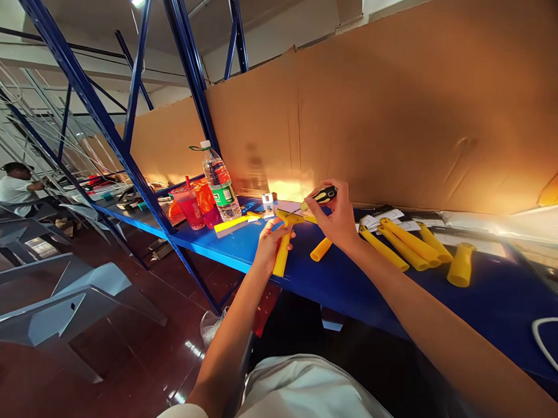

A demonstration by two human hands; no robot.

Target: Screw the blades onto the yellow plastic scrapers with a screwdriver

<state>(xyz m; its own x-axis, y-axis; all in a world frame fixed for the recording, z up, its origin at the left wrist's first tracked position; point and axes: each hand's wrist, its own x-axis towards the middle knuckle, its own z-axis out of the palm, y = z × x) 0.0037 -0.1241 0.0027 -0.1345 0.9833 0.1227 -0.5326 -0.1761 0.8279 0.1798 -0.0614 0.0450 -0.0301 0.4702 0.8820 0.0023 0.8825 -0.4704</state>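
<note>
My left hand point(272, 238) is closed round a yellow handle point(282, 256) with a wider T-shaped head, its lower end pointing down towards me. In my right hand point(337, 217) is a screwdriver point(326, 195) with a black and yellow grip, held from above. Its shaft slants down to the left, to the head of the yellow piece; whether the tip sits in a screw is too small to tell. Under my right hand a yellow tube point(321, 249) lies on the blue table point(349, 284).
Several yellow handles point(410, 245) lie to the right, near white packets point(383, 216). On the left stand a water bottle point(220, 185), a red cup point(188, 206) and another yellow tool point(230, 223). A blue rack post point(137, 192) and cardboard wall point(378, 115) bound the table. A person point(21, 188) sits far left.
</note>
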